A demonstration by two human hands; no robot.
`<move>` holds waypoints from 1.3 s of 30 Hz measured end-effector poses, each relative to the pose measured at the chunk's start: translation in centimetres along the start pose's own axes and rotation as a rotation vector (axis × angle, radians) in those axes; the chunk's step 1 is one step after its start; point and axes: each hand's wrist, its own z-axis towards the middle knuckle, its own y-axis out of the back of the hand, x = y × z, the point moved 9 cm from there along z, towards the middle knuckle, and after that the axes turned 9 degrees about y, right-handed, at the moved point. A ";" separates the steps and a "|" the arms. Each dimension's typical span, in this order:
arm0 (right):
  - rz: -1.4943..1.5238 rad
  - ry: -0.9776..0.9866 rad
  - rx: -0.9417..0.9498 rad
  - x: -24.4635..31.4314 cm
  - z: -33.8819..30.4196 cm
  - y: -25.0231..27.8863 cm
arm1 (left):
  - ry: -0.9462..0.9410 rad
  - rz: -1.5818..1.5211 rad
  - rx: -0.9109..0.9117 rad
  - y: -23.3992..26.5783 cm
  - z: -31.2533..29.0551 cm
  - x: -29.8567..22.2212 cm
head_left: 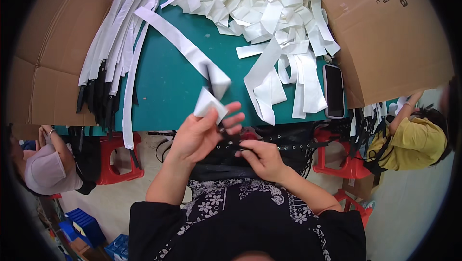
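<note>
A: Big green table [168, 92], where's the white strip [180, 44]?

B: Over it, beyond both hands, slanting far-left to near-right. Left hand [195, 137] is nearer, pinching a white flap [208, 101]; right hand [264, 160] pinches a black bit [235, 143], too blurry to name

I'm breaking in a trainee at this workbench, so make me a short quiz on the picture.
1. Which of the person's hands holds the folded white strip of thin material?
2. True or false: the rectangular black-screened phone lies beside the right-hand brown cardboard box.
3. Fill in: the long white fabric-like strips bundled at the left have ___ tips at their lower ends.

Key: 1. The left hand. 2. True. 3. Black.
</note>
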 end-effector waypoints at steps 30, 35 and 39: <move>-0.129 -0.225 -0.043 0.4 4.3 0.1 | -0.322 -0.110 -0.345 7.0 1.6 -3.1; -0.130 -0.226 -0.061 0.4 4.4 0.2 | -0.334 -0.113 -0.369 7.3 1.5 -3.0; -0.134 -0.233 -0.063 0.3 4.5 0.1 | -0.342 -0.102 -0.400 7.0 1.3 -3.0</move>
